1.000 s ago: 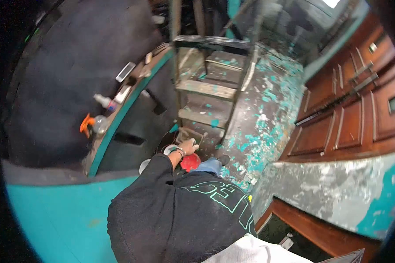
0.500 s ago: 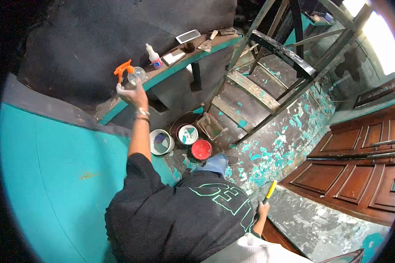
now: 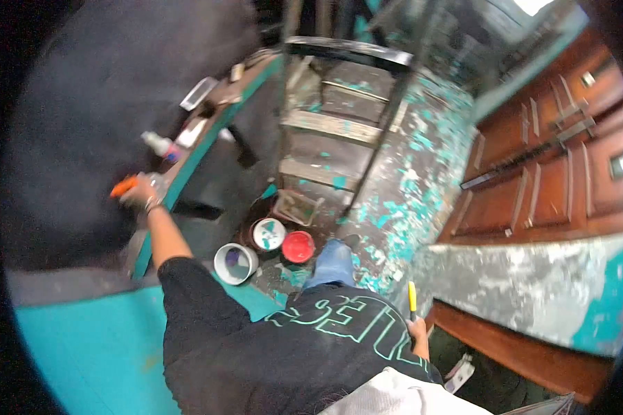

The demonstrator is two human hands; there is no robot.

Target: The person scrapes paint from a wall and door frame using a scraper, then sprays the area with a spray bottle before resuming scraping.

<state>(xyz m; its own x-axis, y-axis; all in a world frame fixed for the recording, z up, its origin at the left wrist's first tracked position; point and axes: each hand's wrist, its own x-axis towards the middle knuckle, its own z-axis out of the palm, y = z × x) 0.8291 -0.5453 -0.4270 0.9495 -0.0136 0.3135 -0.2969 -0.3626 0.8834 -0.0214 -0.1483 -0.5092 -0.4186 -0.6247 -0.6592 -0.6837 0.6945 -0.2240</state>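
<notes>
My left hand (image 3: 138, 191), slightly blurred, closes around the neck of a clear spray bottle (image 3: 159, 182) with an orange trigger head (image 3: 124, 187). The bottle is at the near end of a narrow ledge (image 3: 202, 153) with a teal edge. Just beyond it stands a white squeeze bottle (image 3: 159, 144) with a coloured label. Low on the right, my right hand (image 3: 417, 329) grips a tool with a yellow-and-black handle (image 3: 412, 297); its working end is hidden.
Below the ledge stand a white bucket (image 3: 236, 264), a smaller white bucket (image 3: 268, 234), a red bucket (image 3: 298, 247) and a rectangular tub (image 3: 298, 208). A wooden ladder (image 3: 332, 127) rises ahead. Teal paint flakes litter the floor (image 3: 412, 187). Wooden doors (image 3: 540, 159) are at right.
The view has swung, so the ledge and buckets appear further left. My left hand has gone from reaching beside the spray bottle to closing on it. My right hand still holds the tool.
</notes>
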